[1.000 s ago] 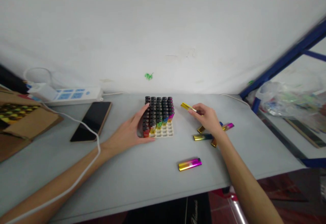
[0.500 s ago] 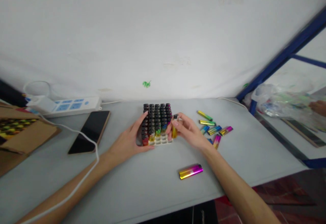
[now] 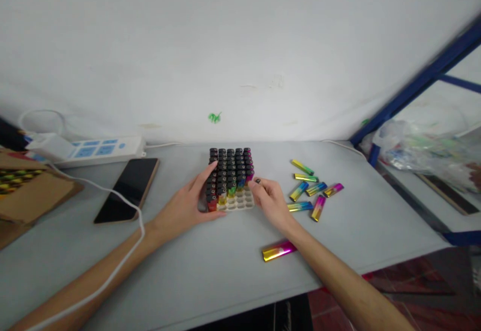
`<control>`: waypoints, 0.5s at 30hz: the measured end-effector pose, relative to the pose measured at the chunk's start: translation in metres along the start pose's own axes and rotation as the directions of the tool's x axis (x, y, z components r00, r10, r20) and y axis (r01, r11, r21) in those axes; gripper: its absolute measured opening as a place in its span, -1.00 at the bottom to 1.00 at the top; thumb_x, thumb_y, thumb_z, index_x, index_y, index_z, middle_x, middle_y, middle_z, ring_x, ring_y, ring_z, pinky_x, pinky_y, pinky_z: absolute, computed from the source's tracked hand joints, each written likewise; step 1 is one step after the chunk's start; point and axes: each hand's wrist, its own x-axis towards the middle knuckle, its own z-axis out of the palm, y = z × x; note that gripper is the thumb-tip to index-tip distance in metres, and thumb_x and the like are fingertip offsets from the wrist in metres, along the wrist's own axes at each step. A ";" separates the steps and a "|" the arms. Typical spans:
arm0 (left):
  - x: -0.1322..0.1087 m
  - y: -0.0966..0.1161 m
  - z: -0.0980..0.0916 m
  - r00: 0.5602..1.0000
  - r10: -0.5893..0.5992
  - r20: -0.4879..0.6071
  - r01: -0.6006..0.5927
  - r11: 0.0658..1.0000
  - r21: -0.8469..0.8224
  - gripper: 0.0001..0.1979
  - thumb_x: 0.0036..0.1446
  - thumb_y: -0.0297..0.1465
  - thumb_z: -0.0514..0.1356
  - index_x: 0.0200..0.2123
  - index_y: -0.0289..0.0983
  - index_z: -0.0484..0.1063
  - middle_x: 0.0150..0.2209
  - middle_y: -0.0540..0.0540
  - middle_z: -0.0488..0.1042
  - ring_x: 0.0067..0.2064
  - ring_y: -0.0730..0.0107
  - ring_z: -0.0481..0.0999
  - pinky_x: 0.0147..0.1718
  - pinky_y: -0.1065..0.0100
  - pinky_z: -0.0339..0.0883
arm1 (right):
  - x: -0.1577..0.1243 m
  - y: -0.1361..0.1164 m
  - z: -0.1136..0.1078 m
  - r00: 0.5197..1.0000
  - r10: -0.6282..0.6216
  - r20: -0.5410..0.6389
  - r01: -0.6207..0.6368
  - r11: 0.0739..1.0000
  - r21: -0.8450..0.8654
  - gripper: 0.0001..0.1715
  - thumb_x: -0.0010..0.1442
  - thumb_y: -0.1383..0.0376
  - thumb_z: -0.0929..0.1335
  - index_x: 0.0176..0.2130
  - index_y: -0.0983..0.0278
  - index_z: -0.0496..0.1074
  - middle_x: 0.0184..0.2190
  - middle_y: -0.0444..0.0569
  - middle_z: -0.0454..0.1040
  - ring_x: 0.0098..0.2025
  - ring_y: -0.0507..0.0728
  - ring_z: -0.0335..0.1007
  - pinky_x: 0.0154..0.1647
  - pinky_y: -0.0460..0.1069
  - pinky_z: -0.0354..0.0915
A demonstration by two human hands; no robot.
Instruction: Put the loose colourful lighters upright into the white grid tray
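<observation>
A pale tray (image 3: 244,201) with rows of slots stands on the table, filled at the back and left with upright lighters (image 3: 230,168) that have black tops. Its front right slots are bare. My left hand (image 3: 187,201) is wrapped round the tray's left side, the thumb along the front edge. My right hand (image 3: 271,198) is closed at the tray's right edge, pinching a lighter (image 3: 257,181); only its black top shows, the body hidden by the fingers. On the table nearer me lies a yellow and magenta lighter (image 3: 278,251), partly covered by my right forearm.
Several shiny lighters (image 3: 316,189) lie loose to the right. At left are a phone (image 3: 128,190), a power strip (image 3: 107,150), a cardboard box (image 3: 41,195) and a white cable (image 3: 140,220) crossing above my left forearm. A blue metal frame (image 3: 398,108) and plastic bags (image 3: 409,145) stand at right.
My right hand has turned and drawn slightly right of the tray, so its lighter's yellow body is now hidden. More bare slots show. My left hand keeps its hold; the view has shifted slightly.
</observation>
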 end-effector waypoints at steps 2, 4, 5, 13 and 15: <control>0.000 0.001 -0.001 1.000 -0.018 0.006 0.018 1.000 -0.002 0.35 0.11 0.14 0.55 0.72 0.18 -0.19 0.68 -0.07 0.17 0.57 -0.35 0.38 0.54 -0.27 0.35 | 0.002 0.002 0.000 0.999 0.019 -0.038 -0.020 0.999 -0.037 -0.38 0.37 -0.14 0.36 -0.51 0.13 0.15 -0.58 -0.25 0.06 -0.49 0.02 -0.04 -0.45 0.01 -0.06; 0.000 0.002 -0.002 1.000 -0.013 0.009 0.013 1.000 0.004 0.32 0.15 0.11 0.54 0.73 0.13 -0.19 0.69 -0.13 0.17 0.56 -0.34 0.41 0.53 -0.26 0.35 | 0.003 0.003 0.000 0.998 0.020 -0.053 -0.024 0.997 -0.069 -0.41 0.36 -0.12 0.36 -0.51 0.13 0.14 -0.57 -0.24 0.07 -0.48 0.03 -0.02 -0.44 0.01 -0.05; 0.000 0.003 -0.002 1.000 -0.005 0.010 0.004 1.000 0.010 0.31 0.17 0.10 0.53 0.73 0.11 -0.19 0.69 -0.15 0.15 0.56 -0.33 0.41 0.54 -0.25 0.35 | 0.003 0.003 0.000 0.999 0.017 -0.052 -0.020 0.997 -0.077 -0.41 0.36 -0.12 0.35 -0.51 0.12 0.14 -0.56 -0.24 0.07 -0.48 0.04 -0.01 -0.44 0.01 -0.03; 0.000 0.001 0.000 0.999 0.028 0.018 -0.028 1.000 0.013 0.28 0.23 0.08 0.51 0.73 0.08 -0.23 0.71 -0.17 0.10 0.60 -0.30 0.34 0.56 -0.27 0.30 | -0.002 0.003 -0.005 0.993 -0.088 0.075 0.090 0.995 -0.032 -0.45 0.53 -0.27 0.34 -0.14 0.12 0.33 -0.46 -0.25 0.27 -0.43 0.08 0.19 -0.40 -0.03 0.23; 0.000 0.002 0.000 0.999 0.036 0.013 -0.037 0.999 0.019 0.28 0.24 0.08 0.50 0.73 0.03 -0.22 0.70 -0.19 0.11 0.59 -0.29 0.35 0.56 -0.24 0.31 | -0.003 -0.002 -0.007 0.978 -0.174 0.117 0.181 0.982 -0.058 -0.49 0.56 -0.23 0.34 -0.10 0.13 0.38 -0.34 -0.14 0.42 -0.32 0.11 0.37 -0.29 0.00 0.39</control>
